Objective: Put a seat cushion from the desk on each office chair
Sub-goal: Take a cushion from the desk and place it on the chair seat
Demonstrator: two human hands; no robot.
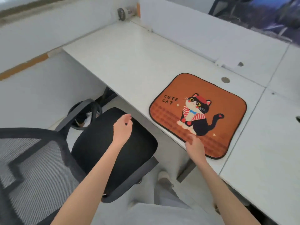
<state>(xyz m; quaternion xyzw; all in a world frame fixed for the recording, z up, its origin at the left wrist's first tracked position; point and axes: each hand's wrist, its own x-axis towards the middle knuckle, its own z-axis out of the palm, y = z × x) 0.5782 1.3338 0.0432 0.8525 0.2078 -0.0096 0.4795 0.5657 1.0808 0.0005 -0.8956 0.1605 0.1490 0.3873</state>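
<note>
orange cat cushion lies flat at the near edge of the white desk. right hand touches the cushion's near edge, fingers fairly straight. left hand hovers loosely curled, holding nothing, above the black chair seat.

The person's forearms are bare, with no sleeves reaching into view, and both hands, the left hand and the right hand, are bare too: no gloves, rings, watch or bands show. The legs wear loose, light grey trousers with soft folds in the cloth. One foot wears a pale, off-white shoe with a rounded toe, partly blurred
</note>
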